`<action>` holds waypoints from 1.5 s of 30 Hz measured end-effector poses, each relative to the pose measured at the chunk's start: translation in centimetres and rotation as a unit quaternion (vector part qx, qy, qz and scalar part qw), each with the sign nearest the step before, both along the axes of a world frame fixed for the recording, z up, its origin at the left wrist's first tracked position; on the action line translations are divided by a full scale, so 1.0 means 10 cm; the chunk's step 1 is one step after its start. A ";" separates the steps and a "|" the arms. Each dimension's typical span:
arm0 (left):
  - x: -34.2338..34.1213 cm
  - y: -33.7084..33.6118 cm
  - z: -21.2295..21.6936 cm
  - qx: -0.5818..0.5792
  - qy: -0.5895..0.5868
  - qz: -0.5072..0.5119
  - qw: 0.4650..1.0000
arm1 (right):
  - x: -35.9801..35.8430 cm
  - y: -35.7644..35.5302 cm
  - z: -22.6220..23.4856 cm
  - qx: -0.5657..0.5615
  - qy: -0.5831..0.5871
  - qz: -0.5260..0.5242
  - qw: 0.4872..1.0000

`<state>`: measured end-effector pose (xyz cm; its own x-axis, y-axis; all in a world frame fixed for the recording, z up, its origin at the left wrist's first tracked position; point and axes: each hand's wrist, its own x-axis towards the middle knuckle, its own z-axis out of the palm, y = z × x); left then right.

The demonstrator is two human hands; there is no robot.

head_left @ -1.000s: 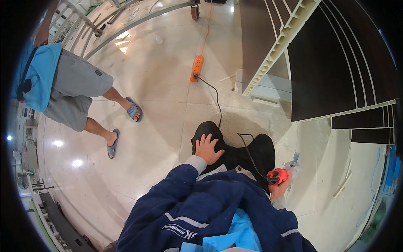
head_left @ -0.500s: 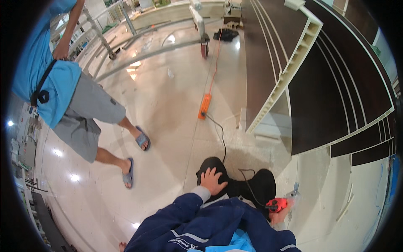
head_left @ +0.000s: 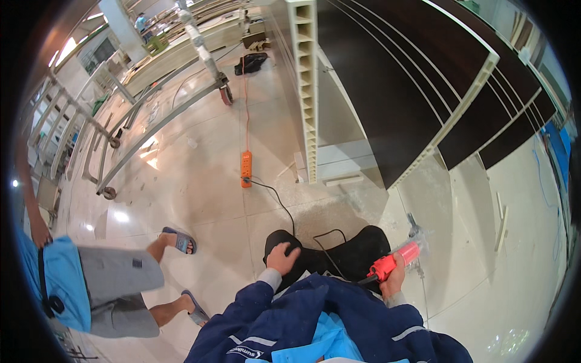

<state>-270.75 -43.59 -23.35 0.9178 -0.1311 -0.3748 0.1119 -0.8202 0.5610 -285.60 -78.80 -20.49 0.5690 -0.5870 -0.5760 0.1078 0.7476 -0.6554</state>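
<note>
My left hand lies on my black-trousered left knee, fingers apart and holding nothing. In my right hand is a red trim router with a clear base, held beside my right knee and pointing away to the right. A metal piece shows at its far end. The router's black cord loops across my lap. A black cable runs from near my left knee to an orange power strip on the floor.
Tall dark brown panels with hollow, pale edges stand ahead and right. A co-worker in grey shorts stands at my left. Beyond is a wheeled metal frame. Pale strips lie on the floor at right.
My view has swung right, so the panels and power strip sit further left. The router shows more clearly in my right hand. The co-worker appears lower and further left.
</note>
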 end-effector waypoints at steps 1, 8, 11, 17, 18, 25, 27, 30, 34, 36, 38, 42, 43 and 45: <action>0.09 -0.02 0.02 -0.086 0.006 0.071 0.994 | 0.00 -0.01 0.02 -0.022 -0.004 0.005 1.000; 1.09 -0.21 1.32 -0.196 -0.322 0.119 0.918 | -0.02 -0.21 0.13 -0.029 0.005 -0.007 1.000; 1.56 -0.51 2.12 -0.295 -0.368 0.111 0.875 | -0.08 -0.33 0.08 -0.023 0.010 -0.028 0.999; 2.42 -1.15 2.88 -0.384 -0.359 0.031 0.850 | -0.25 -0.52 -0.03 0.030 0.006 -0.080 0.996; 2.55 -1.27 2.90 -0.383 -0.364 0.014 0.849 | -0.26 -0.55 -0.03 0.033 0.004 -0.077 0.997; 2.70 -1.70 2.72 -0.332 -0.366 0.014 0.869 | -0.34 -0.67 -0.11 0.050 -0.012 -0.064 0.997; 2.64 -1.71 2.71 -0.372 -0.346 -0.037 0.861 | -0.36 -0.73 -0.14 0.044 -0.009 -0.078 0.996; 2.57 -1.69 2.72 -0.358 -0.349 -0.034 0.865 | -0.36 -0.76 -0.14 0.038 -0.005 -0.094 0.995; 2.57 -1.67 2.71 -0.360 -0.357 0.028 0.861 | -0.36 -0.77 -0.09 0.033 0.001 -0.088 0.996; 2.62 -1.63 2.72 -0.321 -0.376 0.087 0.865 | -0.36 -0.77 -0.08 0.042 0.015 -0.093 0.995; 2.72 -1.57 2.77 -0.298 -0.367 0.115 0.873 | -0.37 -0.77 -0.09 0.044 0.019 -0.093 0.995; 2.94 -1.44 2.84 -0.267 -0.393 0.082 0.876 | -0.39 -0.79 -0.18 0.053 0.004 -0.092 0.994; 2.97 -1.38 2.87 -0.243 -0.394 0.087 0.882 | -0.38 -0.79 -0.21 0.061 0.010 -0.095 0.994; 3.03 -1.33 2.93 -0.175 -0.381 0.110 0.901 | -0.39 -0.78 -0.24 0.071 -0.019 -0.081 0.994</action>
